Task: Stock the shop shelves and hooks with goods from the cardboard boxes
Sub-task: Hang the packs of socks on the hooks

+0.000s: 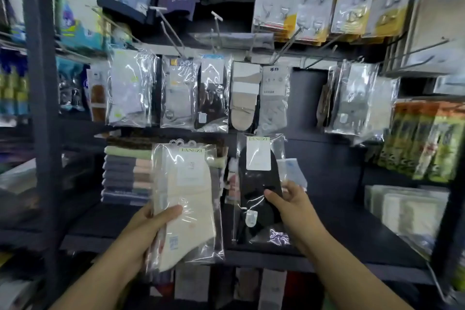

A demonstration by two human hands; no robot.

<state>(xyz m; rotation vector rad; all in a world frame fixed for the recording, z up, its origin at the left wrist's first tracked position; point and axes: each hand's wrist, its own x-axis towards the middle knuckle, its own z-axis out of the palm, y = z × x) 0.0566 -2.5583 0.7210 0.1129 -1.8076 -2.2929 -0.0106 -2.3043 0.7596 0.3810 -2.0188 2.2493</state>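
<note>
My left hand [148,228] grips a stack of clear packets of cream socks [187,199] by its lower left edge, held upright in front of the shelf. My right hand [293,205] holds a single packet of black socks [259,184] by its right side, thumb on the front. Both packets have a white header card at the top. Above them, sock packets [180,90] hang in a row from metal hooks. One bare hook [319,56] juts out to the right of the grey socks. No cardboard box is in view.
Folded towels [125,173] are stacked on the dark shelf [339,211] behind the cream packets. Cards of adhesive hooks [289,0] hang at the upper right. Green packs [425,141] and white packets [407,209] sit at the right. A dark upright post [42,108] stands at the left.
</note>
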